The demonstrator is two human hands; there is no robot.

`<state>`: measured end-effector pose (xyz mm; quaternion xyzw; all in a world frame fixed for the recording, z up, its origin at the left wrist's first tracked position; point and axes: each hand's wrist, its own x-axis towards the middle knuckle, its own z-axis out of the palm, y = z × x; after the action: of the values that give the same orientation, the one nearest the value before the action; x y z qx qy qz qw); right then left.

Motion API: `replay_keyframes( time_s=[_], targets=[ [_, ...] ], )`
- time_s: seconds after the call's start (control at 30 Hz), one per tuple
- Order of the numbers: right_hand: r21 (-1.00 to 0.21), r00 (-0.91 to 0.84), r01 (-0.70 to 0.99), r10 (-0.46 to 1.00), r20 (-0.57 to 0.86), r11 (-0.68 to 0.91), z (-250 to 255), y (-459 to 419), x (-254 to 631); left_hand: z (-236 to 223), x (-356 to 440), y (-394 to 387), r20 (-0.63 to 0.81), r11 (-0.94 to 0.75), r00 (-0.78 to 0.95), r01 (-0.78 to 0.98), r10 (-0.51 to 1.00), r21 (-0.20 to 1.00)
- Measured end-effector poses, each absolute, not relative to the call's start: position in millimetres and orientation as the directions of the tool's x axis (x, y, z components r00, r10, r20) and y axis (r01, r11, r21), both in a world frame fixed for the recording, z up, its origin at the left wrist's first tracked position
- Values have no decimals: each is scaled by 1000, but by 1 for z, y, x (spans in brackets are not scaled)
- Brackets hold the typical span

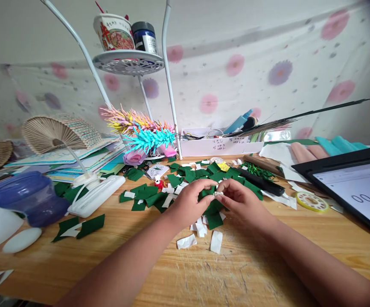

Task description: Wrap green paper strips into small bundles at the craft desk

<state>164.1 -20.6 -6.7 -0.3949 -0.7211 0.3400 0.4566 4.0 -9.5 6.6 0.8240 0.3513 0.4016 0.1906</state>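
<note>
My left hand [195, 198] and my right hand [237, 197] meet over a heap of green pieces [215, 219] on the wooden table. Between their fingertips is a small white paper piece [218, 194], apparently crumpled. Thumb and fingers of my right hand pinch it, and the thumb of my left hand presses at its other side. The palms and some fingers face away from me. Just below the hands lie loose white paper scraps [216, 242], two of them flat and apart from the heap.
At left stand a blue container [27, 198], a white flat-sided object [97, 196] and a folding fan [59, 134]. A white rack [130, 62] rises behind, beside a white box [213, 147]. On the right are a tape roll [312, 201], a black rod [263, 182] and a tablet [357, 187].
</note>
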Motion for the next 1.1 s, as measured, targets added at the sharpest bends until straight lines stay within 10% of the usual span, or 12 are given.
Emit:
replay_keyframes(
  time_s=[1.1],
  targets=[
    [-932,-327,129,902,283,339,-3,-22,165,1,0,-3,469,-588,355,442,808,678]
  ],
)
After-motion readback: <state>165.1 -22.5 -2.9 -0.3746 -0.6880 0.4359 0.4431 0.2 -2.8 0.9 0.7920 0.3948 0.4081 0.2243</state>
